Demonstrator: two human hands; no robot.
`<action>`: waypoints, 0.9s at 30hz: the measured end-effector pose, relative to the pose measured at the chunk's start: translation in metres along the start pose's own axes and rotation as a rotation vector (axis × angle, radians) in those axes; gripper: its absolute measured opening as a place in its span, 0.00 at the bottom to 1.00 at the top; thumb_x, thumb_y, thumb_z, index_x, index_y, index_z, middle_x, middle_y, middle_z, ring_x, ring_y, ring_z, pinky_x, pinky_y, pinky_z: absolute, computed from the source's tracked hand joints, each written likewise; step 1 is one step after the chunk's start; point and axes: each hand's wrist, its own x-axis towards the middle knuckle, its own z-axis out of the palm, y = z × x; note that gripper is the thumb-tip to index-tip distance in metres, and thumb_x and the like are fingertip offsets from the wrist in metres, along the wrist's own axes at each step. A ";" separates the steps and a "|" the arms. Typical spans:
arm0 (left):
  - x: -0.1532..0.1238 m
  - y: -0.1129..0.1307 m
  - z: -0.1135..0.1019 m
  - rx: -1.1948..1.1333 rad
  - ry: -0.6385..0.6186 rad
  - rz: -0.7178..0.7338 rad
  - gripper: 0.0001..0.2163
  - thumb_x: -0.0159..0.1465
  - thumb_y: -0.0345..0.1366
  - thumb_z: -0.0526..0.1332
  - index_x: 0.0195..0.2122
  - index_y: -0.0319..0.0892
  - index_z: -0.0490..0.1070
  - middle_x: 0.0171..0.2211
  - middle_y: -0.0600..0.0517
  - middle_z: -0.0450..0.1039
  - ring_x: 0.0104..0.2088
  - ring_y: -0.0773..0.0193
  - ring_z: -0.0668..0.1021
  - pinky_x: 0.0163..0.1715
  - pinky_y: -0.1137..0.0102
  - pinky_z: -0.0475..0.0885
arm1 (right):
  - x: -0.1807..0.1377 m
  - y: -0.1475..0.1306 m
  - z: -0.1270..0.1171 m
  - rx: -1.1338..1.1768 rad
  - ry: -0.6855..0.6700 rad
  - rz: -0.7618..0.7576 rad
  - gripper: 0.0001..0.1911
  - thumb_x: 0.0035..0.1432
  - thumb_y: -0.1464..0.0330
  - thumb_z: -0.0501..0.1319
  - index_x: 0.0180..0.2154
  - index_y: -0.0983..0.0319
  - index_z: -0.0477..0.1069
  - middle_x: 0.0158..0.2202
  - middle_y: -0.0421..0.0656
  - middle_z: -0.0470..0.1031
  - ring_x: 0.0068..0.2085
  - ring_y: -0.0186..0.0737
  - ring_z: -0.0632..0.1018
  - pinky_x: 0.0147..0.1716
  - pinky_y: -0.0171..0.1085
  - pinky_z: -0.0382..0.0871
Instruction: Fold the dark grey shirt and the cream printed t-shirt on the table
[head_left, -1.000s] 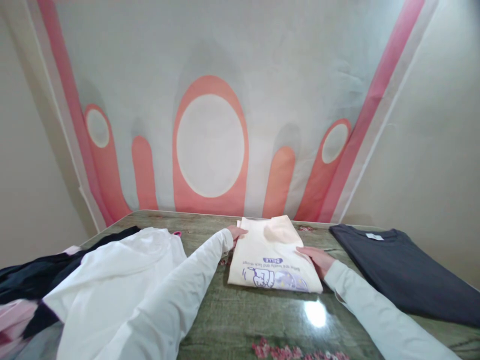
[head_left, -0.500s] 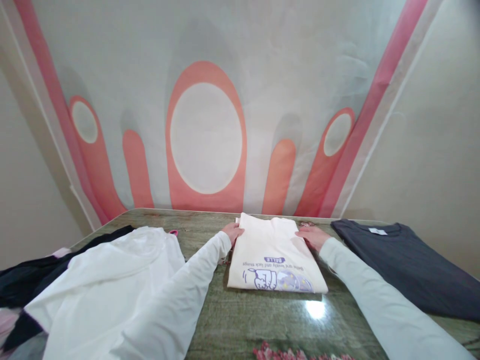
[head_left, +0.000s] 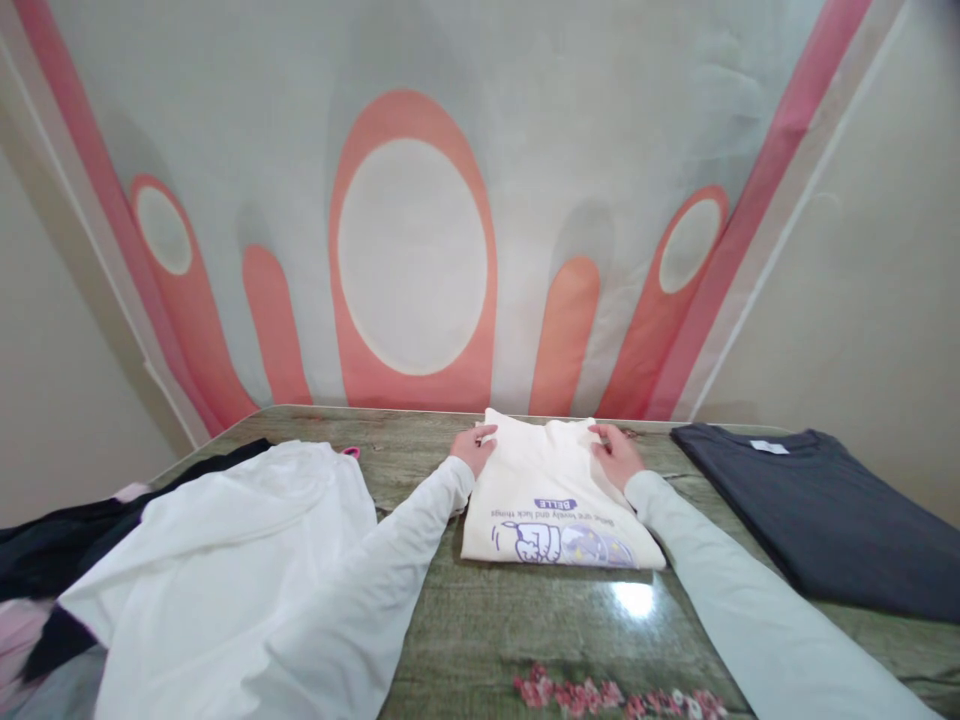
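A folded cream T-shirt (head_left: 555, 465) lies on the table with its neck end away from me. Purple lettering and a cartoon print show upside down near its closer edge. My left hand (head_left: 474, 447) touches its far left corner, fingers stretched over the edge. At the far right corner, my right hand (head_left: 618, 456) rests on the cloth with thumb and forefinger apart. Neither hand is wrapped round the fabric; some fingertips are hard to make out.
To the left, a white top (head_left: 247, 540) is spread over black clothing (head_left: 67, 540). A dark grey folded T-shirt (head_left: 817, 520) lies to the right. Pink flowers (head_left: 577, 695) pattern the wood-look table (head_left: 480, 640). A patterned backdrop (head_left: 637, 120) rises behind the table.
My hands have shifted from gripping the T-shirt's sides to lying over its far corners, fingers more spread. The view has tilted slightly; the shirt stays in about the same place.
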 end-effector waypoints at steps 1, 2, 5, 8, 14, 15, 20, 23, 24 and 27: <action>0.000 -0.001 0.000 0.005 0.011 -0.001 0.16 0.52 0.27 0.59 0.43 0.33 0.71 0.37 0.46 0.74 0.36 0.63 0.75 0.39 0.73 0.68 | 0.000 0.000 0.000 0.000 -0.013 -0.024 0.20 0.47 0.72 0.53 0.45 0.61 0.63 0.41 0.44 0.70 0.32 0.36 0.72 0.40 0.39 0.65; -0.001 -0.001 0.000 0.010 0.022 -0.003 0.16 0.53 0.27 0.59 0.44 0.34 0.70 0.38 0.46 0.74 0.36 0.64 0.75 0.39 0.73 0.69 | 0.000 0.000 0.000 0.002 -0.025 -0.050 0.23 0.47 0.73 0.53 0.48 0.61 0.61 0.44 0.44 0.69 0.33 0.36 0.72 0.41 0.39 0.64; -0.001 -0.003 -0.001 0.029 0.046 -0.010 0.17 0.53 0.29 0.59 0.46 0.36 0.69 0.40 0.48 0.73 0.35 0.65 0.75 0.38 0.74 0.69 | 0.000 -0.001 -0.001 0.031 -0.047 -0.107 0.28 0.47 0.75 0.52 0.53 0.61 0.56 0.49 0.45 0.66 0.39 0.37 0.72 0.43 0.39 0.64; -0.001 -0.006 -0.003 0.061 0.063 -0.026 0.17 0.51 0.28 0.60 0.45 0.37 0.70 0.40 0.48 0.73 0.38 0.63 0.75 0.42 0.72 0.68 | 0.000 -0.002 -0.002 0.073 -0.076 -0.088 0.30 0.47 0.76 0.52 0.55 0.62 0.55 0.51 0.45 0.64 0.43 0.38 0.71 0.45 0.39 0.63; 0.003 -0.016 -0.006 0.053 0.033 -0.025 0.16 0.44 0.25 0.64 0.37 0.39 0.74 0.40 0.47 0.73 0.45 0.56 0.72 0.50 0.66 0.61 | 0.006 -0.002 -0.002 0.133 -0.073 -0.023 0.25 0.46 0.77 0.54 0.49 0.63 0.62 0.49 0.47 0.68 0.49 0.38 0.69 0.47 0.38 0.63; 0.004 -0.017 -0.006 0.032 0.025 -0.022 0.17 0.44 0.25 0.64 0.37 0.38 0.74 0.41 0.47 0.73 0.45 0.56 0.72 0.50 0.66 0.61 | 0.007 -0.001 -0.002 0.129 -0.064 -0.011 0.24 0.46 0.77 0.54 0.48 0.64 0.62 0.48 0.47 0.68 0.48 0.39 0.69 0.46 0.39 0.64; 0.012 -0.016 -0.004 -0.132 -0.002 -0.017 0.22 0.45 0.27 0.64 0.44 0.36 0.69 0.44 0.45 0.71 0.43 0.60 0.73 0.45 0.70 0.67 | 0.012 0.001 0.000 0.094 -0.023 0.055 0.20 0.49 0.71 0.56 0.46 0.66 0.62 0.44 0.51 0.70 0.45 0.39 0.72 0.44 0.39 0.65; 0.020 -0.013 -0.005 -0.210 0.002 -0.029 0.21 0.48 0.29 0.63 0.46 0.35 0.68 0.42 0.46 0.72 0.40 0.62 0.74 0.41 0.71 0.69 | 0.021 0.001 0.002 0.064 -0.012 0.080 0.18 0.49 0.68 0.57 0.43 0.66 0.64 0.41 0.50 0.72 0.42 0.39 0.73 0.42 0.39 0.66; 0.023 -0.013 -0.006 -0.224 0.009 -0.036 0.20 0.49 0.30 0.63 0.45 0.34 0.69 0.40 0.46 0.73 0.39 0.62 0.75 0.41 0.71 0.69 | 0.025 0.001 0.003 0.047 -0.003 0.089 0.18 0.49 0.67 0.57 0.43 0.67 0.64 0.40 0.51 0.73 0.40 0.39 0.74 0.41 0.39 0.66; 0.033 -0.012 -0.007 -0.237 0.043 -0.063 0.15 0.48 0.32 0.64 0.38 0.34 0.72 0.35 0.46 0.75 0.36 0.61 0.76 0.39 0.69 0.70 | 0.036 0.000 0.004 -0.019 0.042 0.108 0.20 0.47 0.64 0.59 0.42 0.67 0.64 0.36 0.51 0.74 0.37 0.41 0.74 0.40 0.42 0.65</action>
